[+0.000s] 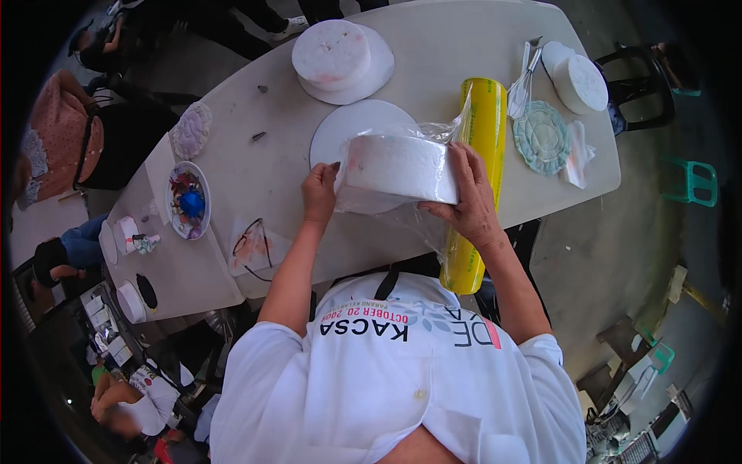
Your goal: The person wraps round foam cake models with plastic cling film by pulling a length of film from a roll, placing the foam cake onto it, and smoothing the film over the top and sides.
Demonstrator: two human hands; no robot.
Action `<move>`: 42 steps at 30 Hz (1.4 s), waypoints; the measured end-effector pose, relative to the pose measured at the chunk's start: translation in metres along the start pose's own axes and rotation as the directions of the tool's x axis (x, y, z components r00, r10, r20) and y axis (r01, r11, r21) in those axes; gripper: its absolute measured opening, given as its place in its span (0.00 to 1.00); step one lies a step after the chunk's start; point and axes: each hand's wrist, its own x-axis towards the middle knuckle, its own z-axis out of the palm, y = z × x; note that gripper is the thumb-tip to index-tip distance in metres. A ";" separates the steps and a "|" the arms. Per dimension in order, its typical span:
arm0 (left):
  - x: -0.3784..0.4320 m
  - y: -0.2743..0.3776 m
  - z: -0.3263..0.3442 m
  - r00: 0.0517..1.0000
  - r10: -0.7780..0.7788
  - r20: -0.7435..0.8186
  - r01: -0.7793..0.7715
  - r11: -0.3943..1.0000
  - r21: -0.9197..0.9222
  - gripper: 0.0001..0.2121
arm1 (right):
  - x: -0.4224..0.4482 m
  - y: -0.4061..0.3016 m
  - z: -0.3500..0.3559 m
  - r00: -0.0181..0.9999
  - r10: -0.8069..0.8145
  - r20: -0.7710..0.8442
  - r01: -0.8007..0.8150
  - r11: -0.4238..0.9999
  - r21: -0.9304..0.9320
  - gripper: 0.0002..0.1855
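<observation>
A round white foam block (400,168), partly covered in clear plastic film (429,132), is held on its side above the table. My right hand (472,194) grips its right end, thumb below and fingers over the top. At its left end my left hand (320,194) pinches the film between thumb and fingers. Behind the block lies a round white board (359,119). The film reaches toward a large yellow roll of plastic wrap (487,116), which lies beside my right hand and sticks out past the near table edge.
Stacked foam discs (331,55) stand at the back. To the right are a wire whisk (524,87), a foam block (581,84) and a pale green quilted mat (543,138). Eyeglasses (252,246) and an oval dish of decorations (188,200) lie left. Other people are around.
</observation>
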 end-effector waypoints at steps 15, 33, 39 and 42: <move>0.013 0.024 -0.062 0.875 -0.040 0.483 0.251 0.889 -0.382 0.13 | 0.017 -0.005 0.000 0.999 0.045 -0.024 -0.046 0.996 -0.073 0.55; 0.014 0.029 -0.029 0.763 -0.622 0.175 0.409 0.255 -0.876 0.05 | 0.018 -0.018 0.008 0.996 0.083 -0.034 -0.087 0.984 -0.153 0.55; 0.049 0.012 -0.011 0.893 -0.303 -0.332 0.181 0.918 -0.352 0.03 | 0.014 -0.010 0.009 0.999 0.050 -0.018 -0.052 0.976 -0.212 0.56; 0.050 0.013 -0.002 0.889 0.092 -0.448 -0.094 0.995 0.018 0.04 | 0.014 -0.014 0.010 0.999 0.045 0.011 -0.042 0.979 -0.201 0.58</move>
